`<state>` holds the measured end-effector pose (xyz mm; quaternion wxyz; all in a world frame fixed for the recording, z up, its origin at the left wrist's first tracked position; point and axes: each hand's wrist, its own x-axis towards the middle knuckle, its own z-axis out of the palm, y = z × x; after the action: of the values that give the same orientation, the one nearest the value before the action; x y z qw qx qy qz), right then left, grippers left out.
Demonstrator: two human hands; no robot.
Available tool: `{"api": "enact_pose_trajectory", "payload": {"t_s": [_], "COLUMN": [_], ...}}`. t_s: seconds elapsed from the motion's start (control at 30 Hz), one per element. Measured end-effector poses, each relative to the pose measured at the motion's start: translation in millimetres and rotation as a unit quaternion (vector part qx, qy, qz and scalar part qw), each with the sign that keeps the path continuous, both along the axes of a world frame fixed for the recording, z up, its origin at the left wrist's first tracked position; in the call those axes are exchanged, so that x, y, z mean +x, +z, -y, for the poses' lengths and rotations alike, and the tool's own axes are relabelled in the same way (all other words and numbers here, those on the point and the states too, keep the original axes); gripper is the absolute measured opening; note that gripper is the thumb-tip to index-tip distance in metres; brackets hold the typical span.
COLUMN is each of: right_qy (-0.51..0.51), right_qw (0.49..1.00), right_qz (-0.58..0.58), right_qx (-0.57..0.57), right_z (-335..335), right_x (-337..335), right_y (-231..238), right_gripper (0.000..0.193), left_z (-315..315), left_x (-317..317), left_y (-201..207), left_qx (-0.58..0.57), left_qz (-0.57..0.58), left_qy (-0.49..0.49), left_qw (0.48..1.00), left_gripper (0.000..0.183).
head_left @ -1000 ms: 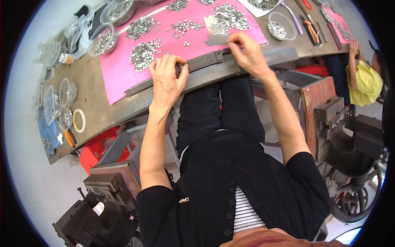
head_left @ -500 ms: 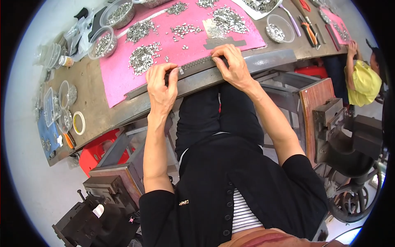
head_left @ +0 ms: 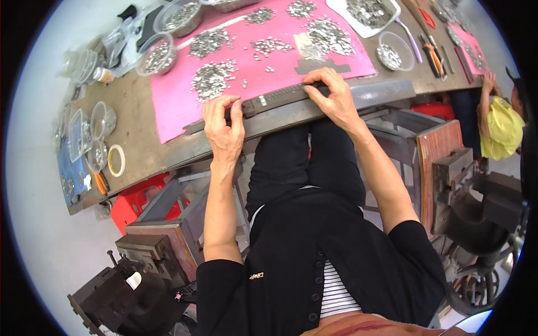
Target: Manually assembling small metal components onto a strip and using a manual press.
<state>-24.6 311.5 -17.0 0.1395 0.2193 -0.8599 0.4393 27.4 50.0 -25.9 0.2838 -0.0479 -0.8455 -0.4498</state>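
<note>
A long dark metal strip [head_left: 284, 97] with a dotted, hole-like pattern lies along the front edge of the pink mat [head_left: 168, 115]. My left hand [head_left: 224, 127] is curled at its left part, thumb and fingers gripping it. Farther right, my right hand [head_left: 334, 99] pinches the strip between thumb and fingertips. A small shiny silver piece [head_left: 261, 101] sits on the strip, just right of my left thumb. Behind my hands, small silver metal pieces lie in heaps, including a near-left pile [head_left: 213, 80] and a larger far-right pile [head_left: 328, 36].
Clear plastic tubs of metal pieces [head_left: 157, 55] line the mat's left side; another tub [head_left: 390, 53] is on its right. Orange-handled pliers [head_left: 433, 59] and a tape roll [head_left: 116, 161] lie on the bench. A person in yellow [head_left: 500, 127] works at the far right.
The whole view has shifted, so the bench appears farther right. My left hand has slid slightly left along the strip, away from the small silver piece. My right hand keeps its place.
</note>
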Motion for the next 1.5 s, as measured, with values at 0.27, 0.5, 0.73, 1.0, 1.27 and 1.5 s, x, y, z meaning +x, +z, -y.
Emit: {"api": "enact_pose_trajectory", "payload": {"t_s": [0.27, 0.5, 0.73, 1.0, 1.27, 1.5], "right_qy": [0.007, 0.101, 0.094, 0.151, 0.195, 0.193], "right_qw": [0.998, 0.979, 0.971, 0.973, 0.972, 0.962], "right_qz": [-0.046, -0.144, -0.135, -0.112, -0.094, -0.121], "right_qx": [0.031, 0.099, 0.173, 0.136, 0.09, 0.148], "right_z": [16, 92, 125, 94, 51, 48], "right_x": [-10, -76, -90, -68, -23, -15], "right_y": [15, 5, -8, 16, 14, 17], "right_gripper": [0.012, 0.008, 0.009, 0.006, 0.013, 0.018], "left_z": [23, 39, 38, 42, 46, 50], "left_x": [-11, -30, -41, -42, -48, -43], "left_y": [3, 24, 17, 19, 20, 22], "left_qx": [-0.279, -0.227, -0.266, -0.322, -0.305, -0.239], "left_qz": [0.089, 0.002, 0.037, 0.011, 0.036, 0.06], "left_qy": [0.072, 0.103, 0.049, 0.035, 0.006, 0.002], "left_qw": [0.953, 0.968, 0.962, 0.946, 0.952, 0.969], "left_gripper": [0.039, 0.009, 0.007, 0.012, 0.011, 0.009]}}
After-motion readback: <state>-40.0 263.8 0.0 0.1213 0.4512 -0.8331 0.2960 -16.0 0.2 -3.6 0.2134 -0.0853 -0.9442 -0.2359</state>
